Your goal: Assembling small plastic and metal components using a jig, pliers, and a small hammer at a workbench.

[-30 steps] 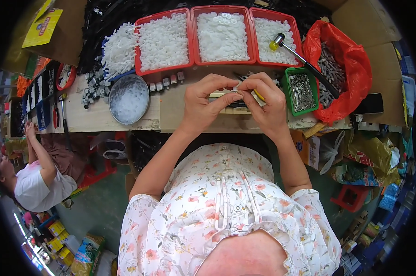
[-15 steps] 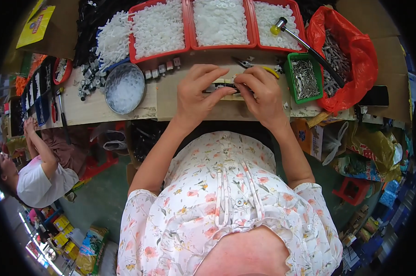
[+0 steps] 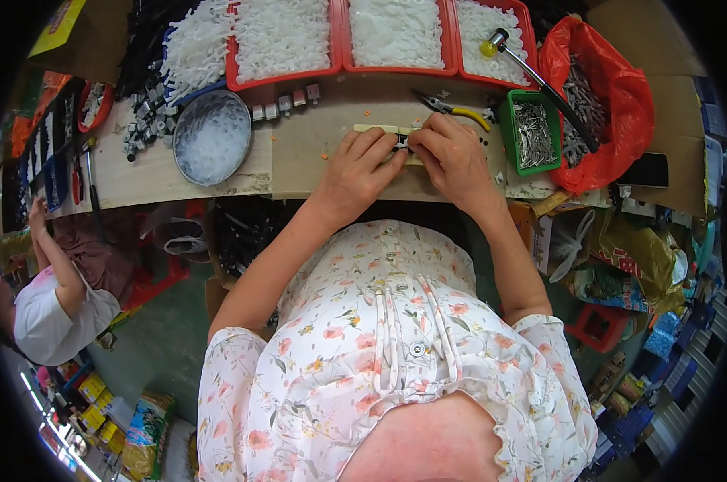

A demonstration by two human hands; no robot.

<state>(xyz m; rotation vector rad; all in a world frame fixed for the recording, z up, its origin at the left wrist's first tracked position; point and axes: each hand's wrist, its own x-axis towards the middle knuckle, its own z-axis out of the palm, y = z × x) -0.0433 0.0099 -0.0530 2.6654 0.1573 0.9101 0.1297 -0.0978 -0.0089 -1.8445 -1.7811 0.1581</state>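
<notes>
My left hand (image 3: 359, 167) and my right hand (image 3: 452, 157) meet over the workbench (image 3: 299, 173), fingers bent in pinches. Between their fingertips is a small black-and-silver part (image 3: 401, 140), mostly covered, so its kind cannot be made out. It sits at a pale yellowish strip (image 3: 373, 128) that lies on the bench under my fingers. Just beyond my right hand are pliers (image 3: 452, 109) with yellow-and-black handles. Right of that hand, a green basket (image 3: 531, 170) holds small metal pins.
Red trays (image 3: 341, 36) of white plastic parts line the back. A metal bowl (image 3: 245, 138) and several small grey blocks (image 3: 142, 120) stand left. A hammer (image 3: 552, 96) lies across the green basket and red bag (image 3: 633, 112). A co-worker (image 3: 54, 309) sits far left.
Both hands have lowered the small part onto the pale strip. My left hand has turned over it, its fingers now curled. The view has shifted slightly.
</notes>
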